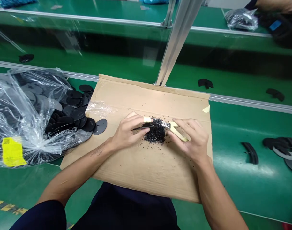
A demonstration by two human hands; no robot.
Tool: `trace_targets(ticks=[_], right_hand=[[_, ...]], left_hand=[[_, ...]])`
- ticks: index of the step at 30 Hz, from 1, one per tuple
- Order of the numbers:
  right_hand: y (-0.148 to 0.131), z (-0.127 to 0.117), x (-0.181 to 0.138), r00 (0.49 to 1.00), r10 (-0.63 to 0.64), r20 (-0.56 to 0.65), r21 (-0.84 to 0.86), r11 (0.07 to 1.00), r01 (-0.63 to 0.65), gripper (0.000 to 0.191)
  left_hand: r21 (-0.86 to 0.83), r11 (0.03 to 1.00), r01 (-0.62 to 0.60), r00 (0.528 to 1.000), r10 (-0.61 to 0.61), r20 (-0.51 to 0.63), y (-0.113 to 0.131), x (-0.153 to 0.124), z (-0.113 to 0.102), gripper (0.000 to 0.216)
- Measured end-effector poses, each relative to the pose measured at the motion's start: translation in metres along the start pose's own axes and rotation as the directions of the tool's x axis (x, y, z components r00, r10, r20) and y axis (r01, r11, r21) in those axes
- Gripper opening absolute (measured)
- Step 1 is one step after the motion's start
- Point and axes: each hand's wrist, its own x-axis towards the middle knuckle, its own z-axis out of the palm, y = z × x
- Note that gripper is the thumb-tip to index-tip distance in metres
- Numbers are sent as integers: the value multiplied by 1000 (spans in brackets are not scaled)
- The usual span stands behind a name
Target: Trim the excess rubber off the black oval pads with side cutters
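In the head view, my left hand [128, 129] pinches a thin black disc [143, 127], seen almost edge-on, between thumb and fingers. Pale tape [147, 119] wraps one of its fingertips. Closed around the pale yellow handles of a pair of cutting pliers [176, 131] is my right hand [195, 137]. The metal jaws point left and lie close to the disc's right end; I cannot tell whether they touch it. Beneath both hands, a heap of tiny black bits [155, 136] is scattered over a cardboard sheet [146, 169].
On the left, a clear plastic bag [38, 127] with a yellow label spills several black discs [77, 113]. One loose disc [100, 126] rests on the cardboard. A metal post [176, 41] rises behind. Curved black parts [250, 153] lie right. A co-worker's arm [277, 5] shows top right.
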Motion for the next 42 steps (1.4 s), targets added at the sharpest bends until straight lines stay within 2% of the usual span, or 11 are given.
trace_targets(ticks=[2,4,6,9,13,15,17,22,26,30,42], right_hand=[[-6,3,0,995,101,4,148,984,-100,31],[-14,9,-1,984,177,37,284,942,-180,34],[-22,14,-2,976,210,58,389,896,-216,34],[-30,19,-4,976,213,52,464,860,-212,22],[-33,17,-7,999,49,-11,370,928,-41,15],[-34,15,-9,998,-51,-46,316,947,63,21],[-34,13,-9,993,-100,-55,291,950,112,25],[-19,9,-5,994,-7,-109,168,985,25,29],[-1,8,-1,998,-56,-32,70,996,58,24],[4,8,-2,995,-89,48,37,995,88,25],[4,6,-4,987,-147,63,14,989,146,31]], left_hand=[[-163,974,157,986,-165,-37,2,0,1,24],[-315,917,246,960,-276,-53,3,0,3,27],[-418,872,254,954,-296,-39,4,-1,7,28],[-440,873,210,975,-223,21,5,-4,12,21],[-138,990,5,998,4,65,-1,-10,14,14],[45,994,-103,989,97,108,-6,-12,13,19],[131,982,-135,983,117,141,-10,-13,12,26],[-33,998,-60,993,63,96,-9,-9,10,29],[-130,991,-16,997,26,70,-5,-6,12,23],[-161,987,-28,996,42,84,-3,-9,14,20],[-173,983,-60,996,72,60,-4,-11,16,20]])
